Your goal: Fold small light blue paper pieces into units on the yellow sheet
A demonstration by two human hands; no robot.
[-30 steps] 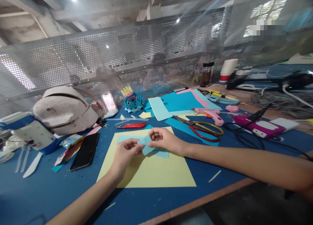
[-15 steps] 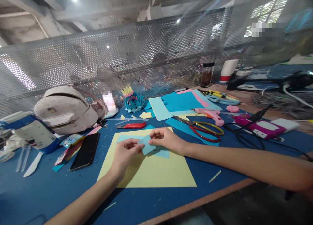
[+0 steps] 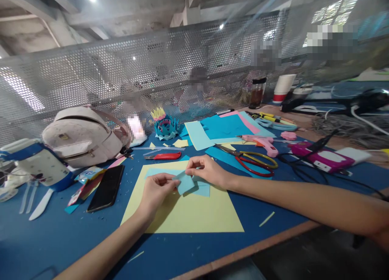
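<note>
Landmark: large pale yellow paper sheet [image 3: 194, 215]. Above its far half, left hand [image 3: 156, 191] and right hand [image 3: 206, 170] each pinch the small light-blue paper square [image 3: 186, 183] between thumb and fingers. Keep edges aligned; press any crease lightly, from the middle outward.

No readable text — marks on small packet [image 3: 90, 175] (blue and yellow) — too small, blurred.
</note>
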